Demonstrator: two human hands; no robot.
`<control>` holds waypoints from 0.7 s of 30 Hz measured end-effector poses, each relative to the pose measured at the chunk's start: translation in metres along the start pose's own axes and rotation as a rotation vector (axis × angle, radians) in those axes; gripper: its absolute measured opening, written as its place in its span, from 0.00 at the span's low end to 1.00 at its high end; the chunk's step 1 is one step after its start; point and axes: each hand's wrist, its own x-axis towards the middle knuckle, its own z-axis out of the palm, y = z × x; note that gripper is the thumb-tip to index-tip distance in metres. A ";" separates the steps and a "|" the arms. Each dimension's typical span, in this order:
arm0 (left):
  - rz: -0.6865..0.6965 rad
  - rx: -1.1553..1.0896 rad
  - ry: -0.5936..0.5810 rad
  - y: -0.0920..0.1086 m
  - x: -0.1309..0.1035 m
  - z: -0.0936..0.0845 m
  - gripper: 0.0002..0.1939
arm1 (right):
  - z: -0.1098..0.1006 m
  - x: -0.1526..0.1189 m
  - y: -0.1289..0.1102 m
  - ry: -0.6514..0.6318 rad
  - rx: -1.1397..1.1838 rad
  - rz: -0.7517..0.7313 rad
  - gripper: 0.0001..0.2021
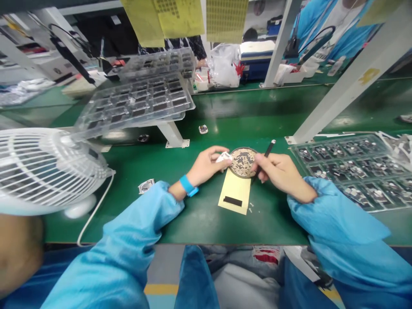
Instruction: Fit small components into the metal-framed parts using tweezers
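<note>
My left hand (pixel 209 164) pinches a small white plastic part (pixel 224 157) at the left rim of a round dish (pixel 243 162). Many tiny tan and dark pieces cover the dish. My right hand (pixel 273 169) is closed around a black pen-like tool (pixel 269 148), its light-tipped end pointing up and its lower end hidden by my fingers at the dish's right edge. Beneath the dish lies a pale yellow sheet (pixel 234 189) with a black strip (pixel 233 201) on it. A few white scraps are beside the sheet.
A white fan (pixel 48 171) stands at the left, its cord on the green table (pixel 199 223). Clear trays of parts (pixel 138 103) sit on a raised rack; another tray (pixel 354 167) lies right. White posts (pixel 347 68) rise behind. A person in blue (pixel 347 34) is across.
</note>
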 end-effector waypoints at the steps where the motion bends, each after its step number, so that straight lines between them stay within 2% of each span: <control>1: -0.054 -0.048 -0.031 0.000 -0.015 0.001 0.21 | 0.006 -0.002 0.001 -0.077 0.075 0.040 0.24; 4: -0.188 -0.124 -0.079 -0.003 -0.042 0.001 0.18 | 0.025 -0.009 0.008 -0.218 0.202 0.113 0.19; 7: -0.239 -0.118 -0.135 -0.008 -0.047 0.000 0.16 | 0.039 -0.015 0.015 -0.215 0.195 0.136 0.15; 15: -0.207 0.041 -0.206 -0.014 -0.050 -0.004 0.11 | 0.052 -0.020 0.017 -0.200 0.059 0.028 0.11; 21: -0.189 0.065 -0.197 -0.014 -0.052 -0.003 0.09 | 0.052 -0.021 0.016 -0.205 0.116 0.062 0.13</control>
